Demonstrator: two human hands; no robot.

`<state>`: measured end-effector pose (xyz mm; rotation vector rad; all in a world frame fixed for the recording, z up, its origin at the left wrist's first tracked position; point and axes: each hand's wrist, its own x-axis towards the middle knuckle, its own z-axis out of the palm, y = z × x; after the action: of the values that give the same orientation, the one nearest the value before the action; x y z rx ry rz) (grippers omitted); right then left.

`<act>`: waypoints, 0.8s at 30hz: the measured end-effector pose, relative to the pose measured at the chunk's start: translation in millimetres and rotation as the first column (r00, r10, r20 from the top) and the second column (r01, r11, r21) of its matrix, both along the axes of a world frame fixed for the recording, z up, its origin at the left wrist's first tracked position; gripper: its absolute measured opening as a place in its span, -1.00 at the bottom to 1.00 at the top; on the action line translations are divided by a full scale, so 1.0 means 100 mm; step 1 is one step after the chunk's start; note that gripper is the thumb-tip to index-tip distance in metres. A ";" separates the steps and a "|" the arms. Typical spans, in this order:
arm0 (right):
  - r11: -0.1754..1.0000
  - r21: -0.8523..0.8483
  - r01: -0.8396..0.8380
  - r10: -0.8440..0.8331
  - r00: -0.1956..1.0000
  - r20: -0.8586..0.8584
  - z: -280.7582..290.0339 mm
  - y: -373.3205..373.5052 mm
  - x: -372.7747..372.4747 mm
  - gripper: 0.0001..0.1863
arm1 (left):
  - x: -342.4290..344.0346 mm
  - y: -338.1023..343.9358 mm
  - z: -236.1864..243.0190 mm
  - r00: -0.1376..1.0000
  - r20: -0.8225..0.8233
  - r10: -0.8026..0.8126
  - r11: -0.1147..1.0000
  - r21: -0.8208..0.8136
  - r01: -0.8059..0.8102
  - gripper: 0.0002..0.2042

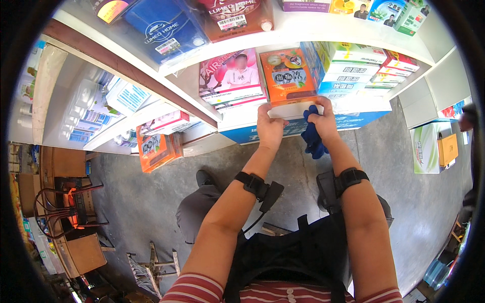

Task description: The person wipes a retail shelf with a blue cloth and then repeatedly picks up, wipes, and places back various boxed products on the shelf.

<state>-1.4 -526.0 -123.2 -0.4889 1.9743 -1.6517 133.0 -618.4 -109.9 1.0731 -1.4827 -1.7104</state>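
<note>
An orange air freshener box [286, 76] lies on the white shelf, between a stack of pink boxes and a stack of blue and green ones. My left hand [270, 126] is closed at its near left corner, with the thumb in front. At the near right corner, my right hand [326, 121] has its fingers against the box. A dark blue cloth [314, 137] is bunched in that same hand and hangs below it. The fingertips behind the box's front edge are partly hidden.
Pink boxes [232, 78] sit to the left, and stacked green and blue boxes [351, 65] to the right. An upper shelf [303, 28] overhangs them. Another orange box [154, 149] juts from the left shelf. A green and white carton [425, 149] stands on the floor at right.
</note>
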 end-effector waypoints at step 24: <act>0.920 -0.392 -0.008 0.198 0.872 0.447 1.80 1.10 1.07 -0.57 | 0.44 -0.72 1.10 0.797 -0.344 0.497 0.771 0.597 -0.223 -0.49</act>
<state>105.8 -415.5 56.7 -0.2748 1.2510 -1.8736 176.6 -690.9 0.6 1.0043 -0.4303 -1.9413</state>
